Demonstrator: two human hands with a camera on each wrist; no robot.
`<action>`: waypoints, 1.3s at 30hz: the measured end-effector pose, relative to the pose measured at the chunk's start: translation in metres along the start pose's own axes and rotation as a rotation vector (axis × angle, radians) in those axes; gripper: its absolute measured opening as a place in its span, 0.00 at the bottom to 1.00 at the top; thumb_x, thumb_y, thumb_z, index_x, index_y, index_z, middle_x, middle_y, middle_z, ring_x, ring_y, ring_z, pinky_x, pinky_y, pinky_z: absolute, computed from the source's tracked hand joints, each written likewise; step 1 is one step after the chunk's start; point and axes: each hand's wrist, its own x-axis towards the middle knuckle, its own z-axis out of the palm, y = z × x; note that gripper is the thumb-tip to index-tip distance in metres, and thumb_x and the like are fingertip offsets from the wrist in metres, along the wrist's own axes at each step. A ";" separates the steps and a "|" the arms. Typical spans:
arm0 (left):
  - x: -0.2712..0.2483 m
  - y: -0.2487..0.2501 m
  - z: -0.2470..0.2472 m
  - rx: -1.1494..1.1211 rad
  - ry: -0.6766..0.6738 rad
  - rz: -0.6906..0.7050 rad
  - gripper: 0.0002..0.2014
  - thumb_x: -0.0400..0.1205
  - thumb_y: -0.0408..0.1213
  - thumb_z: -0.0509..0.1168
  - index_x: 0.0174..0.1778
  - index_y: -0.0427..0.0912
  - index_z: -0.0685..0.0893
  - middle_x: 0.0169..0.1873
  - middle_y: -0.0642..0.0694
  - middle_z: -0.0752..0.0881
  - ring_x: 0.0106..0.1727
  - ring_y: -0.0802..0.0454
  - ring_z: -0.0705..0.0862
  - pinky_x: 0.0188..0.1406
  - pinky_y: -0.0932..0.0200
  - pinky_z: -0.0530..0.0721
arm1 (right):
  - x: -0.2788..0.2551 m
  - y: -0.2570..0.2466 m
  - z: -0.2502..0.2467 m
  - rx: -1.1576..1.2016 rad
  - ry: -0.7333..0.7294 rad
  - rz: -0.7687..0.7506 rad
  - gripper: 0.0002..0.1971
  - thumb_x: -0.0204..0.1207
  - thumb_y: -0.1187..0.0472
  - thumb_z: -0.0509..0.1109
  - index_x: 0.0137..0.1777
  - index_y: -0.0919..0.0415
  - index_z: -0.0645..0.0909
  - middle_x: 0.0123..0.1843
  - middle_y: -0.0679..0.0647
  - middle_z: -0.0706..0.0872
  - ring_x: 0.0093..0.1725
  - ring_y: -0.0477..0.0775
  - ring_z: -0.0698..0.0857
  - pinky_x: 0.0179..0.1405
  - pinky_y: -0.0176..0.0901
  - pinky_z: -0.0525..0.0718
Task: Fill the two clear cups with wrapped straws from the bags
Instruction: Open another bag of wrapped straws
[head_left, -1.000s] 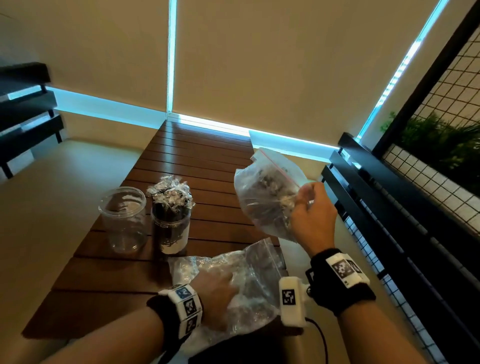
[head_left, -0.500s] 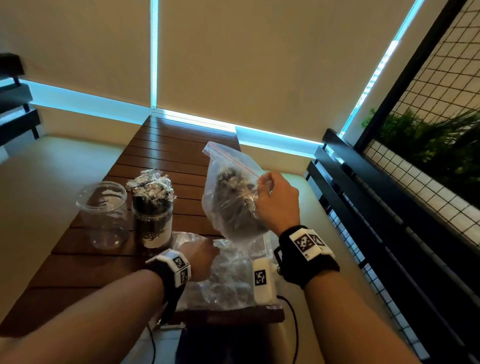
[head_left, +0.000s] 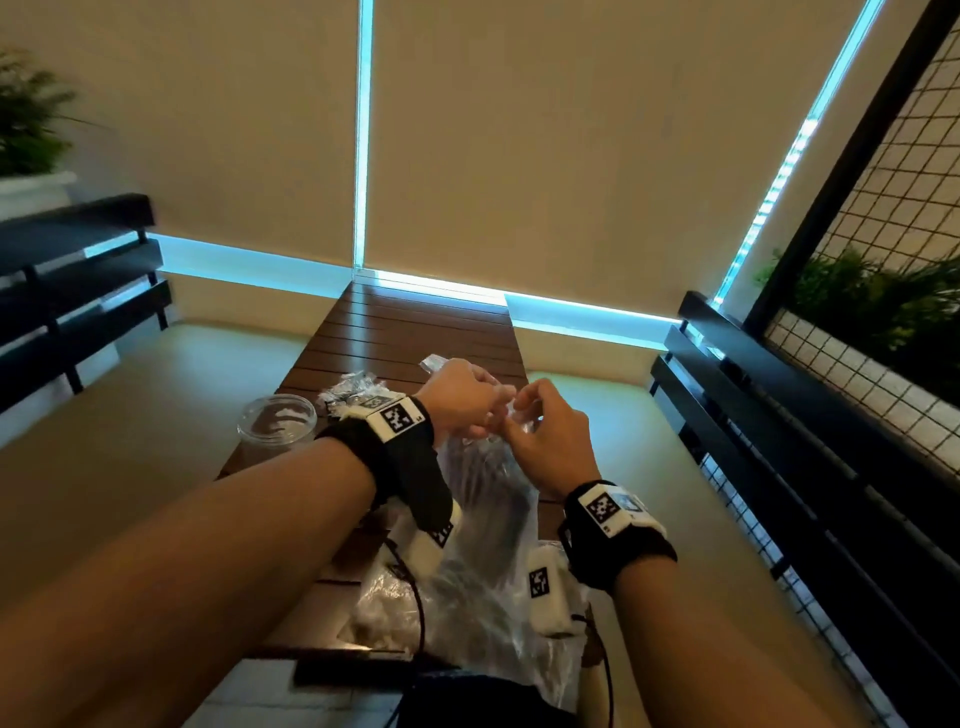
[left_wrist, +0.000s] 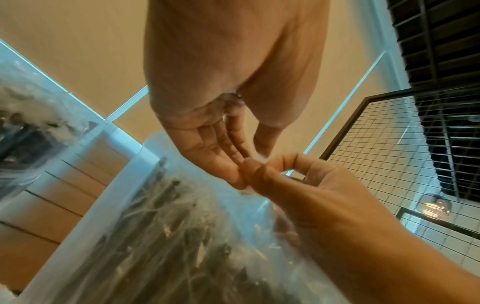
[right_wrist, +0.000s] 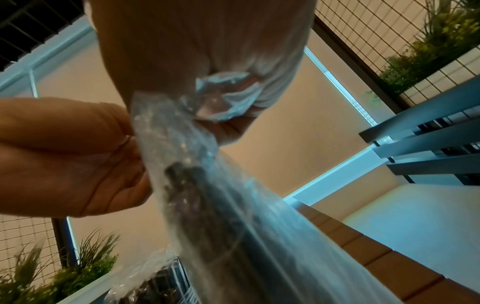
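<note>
Above the empty clear cup (head_left: 277, 426) we see open air, while the straw-filled cup (head_left: 353, 397) crowds it on the right and our raised bag (head_left: 488, 483) and second bag (head_left: 467, 613) block the table's (head_left: 415, 332) near end.

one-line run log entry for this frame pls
left hand: pinches bag top | right hand: pinches bag top | clear plastic bag of wrapped straws: held up, unopened | empty clear cup: on table

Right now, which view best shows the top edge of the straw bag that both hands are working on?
The right wrist view: the bag's top edge shows crumpled in the right hand, beside the left hand. In the left wrist view, fingers mostly cover the edge; the straws show through the plastic. The head view hides it behind both hands.
</note>
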 end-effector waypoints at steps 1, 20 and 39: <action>0.000 -0.002 0.001 -0.036 0.042 -0.031 0.08 0.84 0.32 0.68 0.56 0.32 0.85 0.40 0.39 0.87 0.30 0.53 0.84 0.25 0.62 0.83 | -0.002 0.001 0.001 -0.003 -0.023 -0.001 0.13 0.74 0.52 0.78 0.46 0.53 0.75 0.42 0.49 0.85 0.39 0.43 0.82 0.35 0.31 0.75; -0.016 -0.028 0.017 -0.151 0.059 -0.252 0.07 0.85 0.35 0.67 0.50 0.33 0.84 0.25 0.46 0.79 0.19 0.56 0.74 0.13 0.65 0.69 | -0.012 0.005 0.005 -0.323 -0.043 0.172 0.09 0.84 0.53 0.57 0.47 0.49 0.78 0.45 0.52 0.86 0.45 0.57 0.83 0.42 0.46 0.79; -0.012 -0.007 0.007 -0.043 -0.014 -0.024 0.09 0.88 0.34 0.60 0.42 0.44 0.81 0.45 0.43 0.84 0.46 0.50 0.87 0.47 0.53 0.85 | 0.004 -0.016 -0.014 -0.236 -0.042 0.128 0.13 0.75 0.45 0.67 0.35 0.49 0.85 0.37 0.45 0.88 0.40 0.50 0.86 0.45 0.49 0.88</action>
